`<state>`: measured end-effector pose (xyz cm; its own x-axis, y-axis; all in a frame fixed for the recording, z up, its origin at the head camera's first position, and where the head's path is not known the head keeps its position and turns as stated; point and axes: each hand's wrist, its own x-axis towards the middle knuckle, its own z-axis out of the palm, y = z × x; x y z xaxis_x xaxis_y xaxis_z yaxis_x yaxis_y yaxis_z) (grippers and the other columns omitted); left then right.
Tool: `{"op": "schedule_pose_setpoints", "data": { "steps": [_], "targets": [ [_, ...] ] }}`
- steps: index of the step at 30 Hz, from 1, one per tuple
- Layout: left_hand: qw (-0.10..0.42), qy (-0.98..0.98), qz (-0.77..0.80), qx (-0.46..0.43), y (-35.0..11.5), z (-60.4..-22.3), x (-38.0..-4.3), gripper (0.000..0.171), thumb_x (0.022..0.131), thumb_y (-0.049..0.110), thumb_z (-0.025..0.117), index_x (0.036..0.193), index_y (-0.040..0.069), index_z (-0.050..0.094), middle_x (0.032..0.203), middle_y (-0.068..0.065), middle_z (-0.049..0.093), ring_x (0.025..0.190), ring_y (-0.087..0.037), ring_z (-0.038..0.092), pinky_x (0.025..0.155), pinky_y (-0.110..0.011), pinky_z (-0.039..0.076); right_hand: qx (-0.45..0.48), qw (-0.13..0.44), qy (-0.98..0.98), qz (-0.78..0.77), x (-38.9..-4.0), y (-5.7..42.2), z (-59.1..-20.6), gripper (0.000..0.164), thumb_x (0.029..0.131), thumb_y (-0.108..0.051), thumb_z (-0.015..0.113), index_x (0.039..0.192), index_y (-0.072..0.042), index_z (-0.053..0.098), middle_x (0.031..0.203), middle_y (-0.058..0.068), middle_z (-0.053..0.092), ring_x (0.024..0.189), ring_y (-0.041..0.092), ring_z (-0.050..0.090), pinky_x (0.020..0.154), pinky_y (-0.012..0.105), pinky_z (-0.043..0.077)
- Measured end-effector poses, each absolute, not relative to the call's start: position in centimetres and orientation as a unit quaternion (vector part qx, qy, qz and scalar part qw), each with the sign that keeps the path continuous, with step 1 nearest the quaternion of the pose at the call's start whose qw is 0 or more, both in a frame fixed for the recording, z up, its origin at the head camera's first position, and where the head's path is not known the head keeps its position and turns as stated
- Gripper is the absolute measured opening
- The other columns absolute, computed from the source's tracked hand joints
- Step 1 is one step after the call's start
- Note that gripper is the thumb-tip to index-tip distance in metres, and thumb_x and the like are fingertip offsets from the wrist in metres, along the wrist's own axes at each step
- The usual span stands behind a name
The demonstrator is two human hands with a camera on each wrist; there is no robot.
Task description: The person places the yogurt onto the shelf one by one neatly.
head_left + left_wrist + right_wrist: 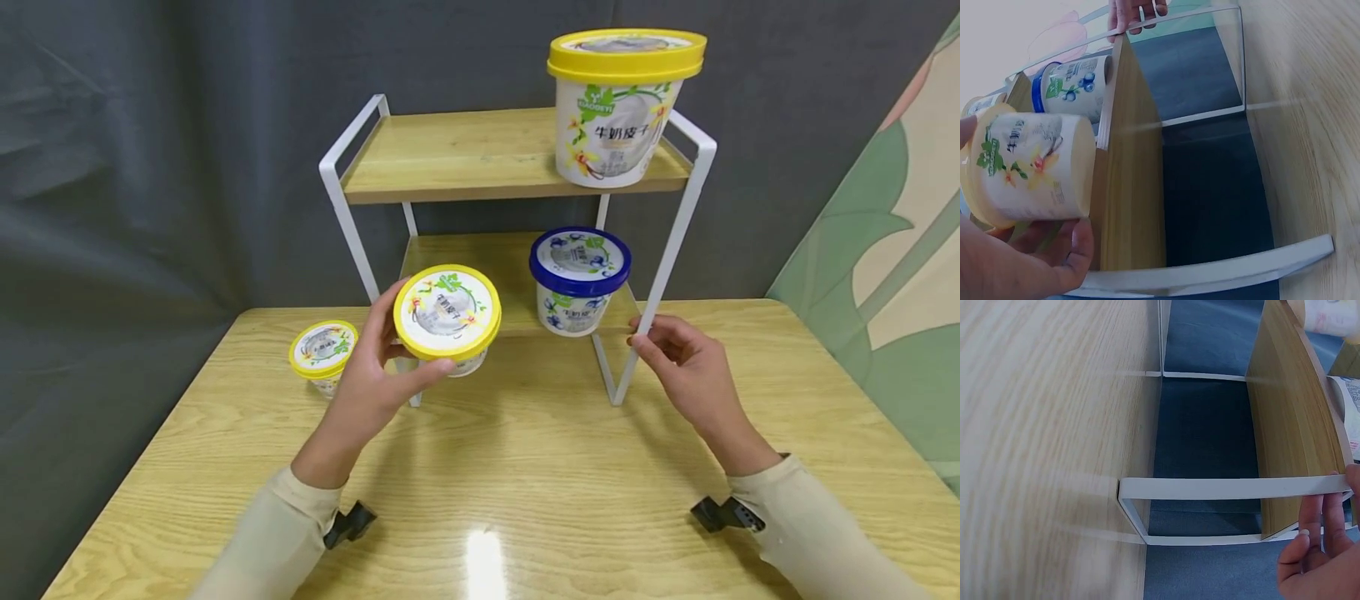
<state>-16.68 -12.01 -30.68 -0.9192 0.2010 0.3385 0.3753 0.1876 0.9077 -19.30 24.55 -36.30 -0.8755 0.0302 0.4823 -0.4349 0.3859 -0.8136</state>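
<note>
My left hand [367,371] grips a white tub with a yellow lid [447,312], thumb on the near side and fingers round the far left. In the left wrist view this tub [1038,165] shows vanilla flowers on its side and overlaps the lower shelf's front edge. With thumb and fingertips, my right hand [693,371] pinches the front right leg of a two-tier shelf rack [663,250], at the lower board's height. A blueberry tub with a blue lid [579,283] stands on the right of the lower board. Another yellow-lidded tub [618,108] sits on the top board's right side.
A further yellow-lidded tub [324,354] stands on the wooden table [525,483], left of the rack and close to my left wrist. Dark cloth [187,150] hangs behind the table. A leaf-patterned panel [885,292] borders its right side.
</note>
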Motion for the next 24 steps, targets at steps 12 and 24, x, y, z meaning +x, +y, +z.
{"op": "schedule_pose_setpoints", "data": {
  "steps": [12,24],
  "targets": [
    [0.064,-0.774,-0.606,-0.170,-11.57,-30.41,-16.76,0.092,0.083,0.031,0.081,0.155,0.031,0.023,0.145,0.004,0.044,0.124,-0.021,0.045,0.073,-0.025,0.048,0.127,0.221,-0.810,0.529,-19.54,24.32,-36.33,0.024,0.096,-0.007,0.064,0.117,0.004,0.066,0.087,-0.017,0.070,0.080,-0.001,0.065,0.070,0.010,0.049],
    [0.063,-0.785,-0.591,-0.173,-11.09,-30.07,-17.37,0.086,0.086,0.037,0.076,0.154,0.034,0.023,0.140,0.003,0.048,0.115,-0.022,0.048,0.083,-0.036,0.052,0.140,0.236,-0.803,0.530,-19.45,24.18,-36.82,0.021,0.095,0.002,0.062,0.115,0.007,0.063,0.093,-0.025,0.067,0.084,-0.006,0.064,0.074,0.007,0.049]
  ]
}}
